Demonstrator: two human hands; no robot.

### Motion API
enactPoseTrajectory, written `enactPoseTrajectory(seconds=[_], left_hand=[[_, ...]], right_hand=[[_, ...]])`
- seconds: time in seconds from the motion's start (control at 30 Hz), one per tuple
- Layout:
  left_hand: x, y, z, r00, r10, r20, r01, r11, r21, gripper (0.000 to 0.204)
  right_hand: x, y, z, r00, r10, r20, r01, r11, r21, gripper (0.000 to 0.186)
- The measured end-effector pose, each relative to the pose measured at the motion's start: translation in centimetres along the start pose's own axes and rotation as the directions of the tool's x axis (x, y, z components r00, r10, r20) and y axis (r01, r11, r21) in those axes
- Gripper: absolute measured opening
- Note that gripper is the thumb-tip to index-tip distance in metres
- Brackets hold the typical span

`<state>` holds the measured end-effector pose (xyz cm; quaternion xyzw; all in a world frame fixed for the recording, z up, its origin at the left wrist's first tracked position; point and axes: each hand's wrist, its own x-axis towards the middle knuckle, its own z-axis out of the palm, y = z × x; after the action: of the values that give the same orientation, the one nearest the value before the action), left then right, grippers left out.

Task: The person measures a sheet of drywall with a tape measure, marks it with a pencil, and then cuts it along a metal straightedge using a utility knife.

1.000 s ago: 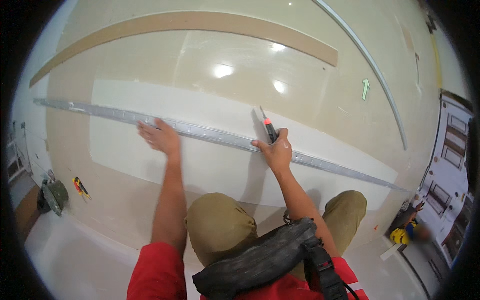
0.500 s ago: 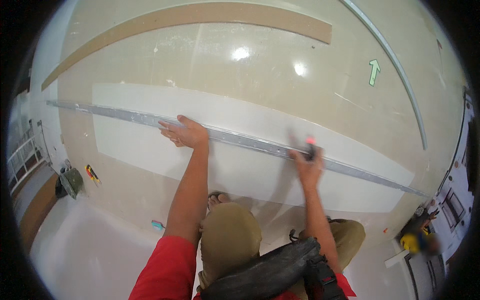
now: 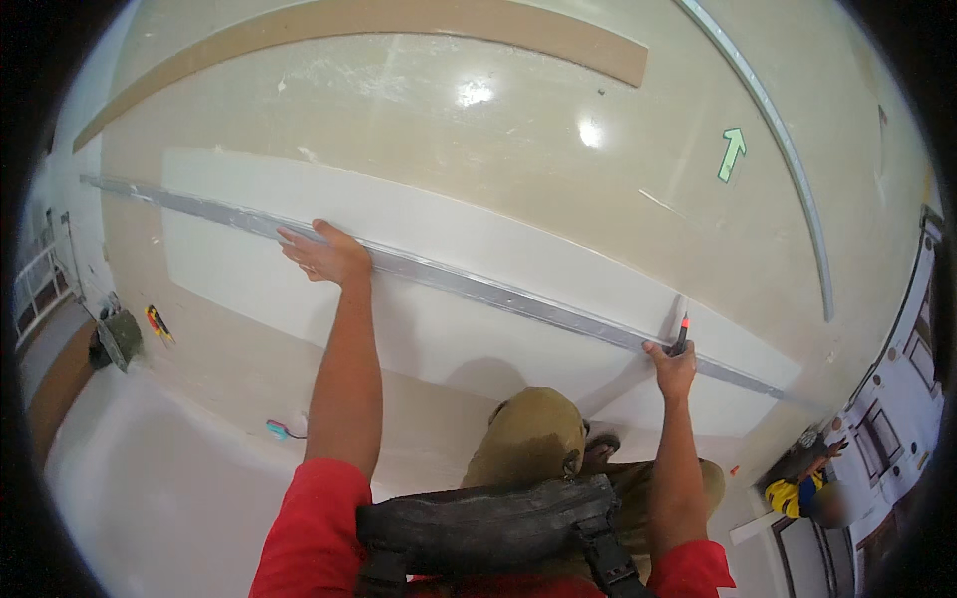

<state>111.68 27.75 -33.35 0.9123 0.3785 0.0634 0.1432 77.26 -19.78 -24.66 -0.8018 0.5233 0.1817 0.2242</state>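
A long grey metal profile (image 3: 469, 285) lies slantwise across a white board (image 3: 498, 234). My left hand (image 3: 334, 254) rests on the profile left of its middle, fingers stretched out and pressing it against the board. Toward the profile's right part, my right hand (image 3: 675, 367) is closed around a slim black pen-like tool (image 3: 683, 337) with an orange end, which points up. Its thumb is at the profile's near edge. Whether the tool touches the board I cannot tell.
A brown strip (image 3: 449, 20) lies beyond the board, and a curved-looking metal profile (image 3: 773, 120) at the right. Yellow-handled pliers-like tool (image 3: 158, 323) and a small turquoise object (image 3: 277, 429) lie at left. A person in yellow (image 3: 788, 496) is at the far right.
My right hand has moved right along the profile with the pen-like tool. My left hand has shifted slightly left, and my body and view have moved to the right.
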Motion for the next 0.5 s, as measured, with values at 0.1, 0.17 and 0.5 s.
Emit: enactPoseTrajectory(seconds=[0.1, 0.17, 0.5], left_hand=[[-0.7, 0.4, 0.1, 1.0, 0.001, 0.013, -0.001, 1.0, 0.004, 0.078], [-0.7, 0.6, 0.4, 0.999, -0.014, 0.044, 0.015, 1.0, -0.019, 0.077], [1.4, -1.2, 1.3, 1.0, 0.017, 0.016, -0.017, 1.0, 0.011, 0.089]], right_hand=[[-0.1, 1.3, 0.0, 0.998, -0.039, -0.047, 0.039, 0.999, 0.002, 0.072], [0.0, 1.6, -0.2, 0.998, -0.061, -0.02, 0.062, 0.998, 0.016, 0.076], [0.0, 0.1, -0.2, 1.0, -0.031, -0.005, 0.031, 0.998, 0.063, 0.077]])
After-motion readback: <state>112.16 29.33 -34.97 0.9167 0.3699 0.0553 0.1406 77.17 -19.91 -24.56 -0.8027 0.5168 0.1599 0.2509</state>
